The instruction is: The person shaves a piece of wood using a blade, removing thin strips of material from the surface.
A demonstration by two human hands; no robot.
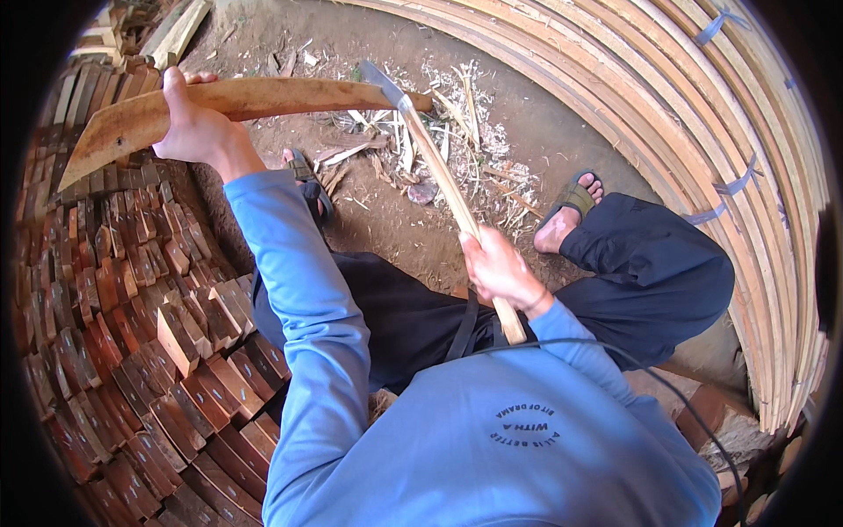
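My left hand point(204, 127) is closed around a long, curved piece of wood point(290, 97) at the upper left, its thumb lying across the top face. The wood's broad, slanted end points left and its narrower end reaches right, above the ground. In my right hand point(502, 274) is the pale wooden handle point(439, 167) of an adze, gripped near its lower end. The adze's grey metal blade point(384, 83) lies over the narrow end of the wood; whether it touches or cuts in, I cannot tell.
Shavings and splinters point(474, 149) litter the dirt floor between my sandalled feet. Stacked wooden blocks point(176, 378) fill the left side. Long curved strips of wood point(711, 132), tied with bluish bands, stand along the right. A dark cable point(676, 386) crosses near my right arm.
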